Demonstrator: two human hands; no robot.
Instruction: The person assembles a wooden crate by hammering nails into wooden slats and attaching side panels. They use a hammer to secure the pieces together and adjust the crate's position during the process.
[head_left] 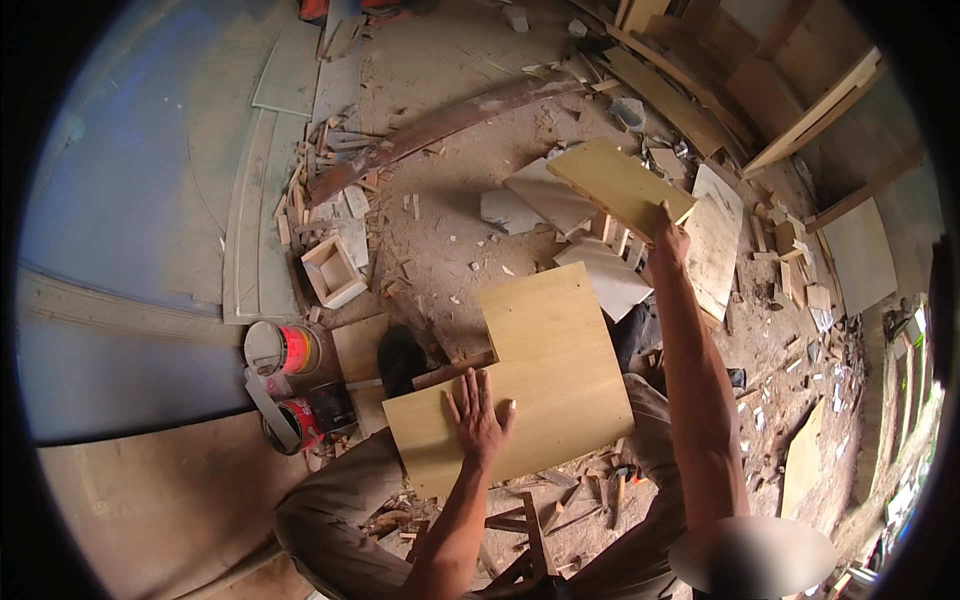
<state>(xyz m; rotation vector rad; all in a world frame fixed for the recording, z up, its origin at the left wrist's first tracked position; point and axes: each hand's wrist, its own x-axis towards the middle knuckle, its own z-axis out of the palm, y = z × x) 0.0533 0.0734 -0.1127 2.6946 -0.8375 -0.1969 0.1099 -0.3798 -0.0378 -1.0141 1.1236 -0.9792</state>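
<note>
1. The person's left hand (480, 422) lies palm down, fingers straight and slightly spread, thumb angled out to the right; it grips nothing.
2. It presses on a large, L-shaped, pale-yellow wooden board (560, 375), which spans the person's legs in grey-brown trousers (335, 500), its notch toward the far left.
3. The left forearm rises from the lower edge, leaning slightly right.
4. The right arm reaches farther forward, almost straight.
5. The right hand (668, 238) is closed on the near edge of a smaller, rectangular, yellowish wooden board (615, 190), thumb on top, near its right corner.
6. That smaller board slants beyond the L-shaped one, apart from it, in front of pale flat panels (718, 240).
</note>
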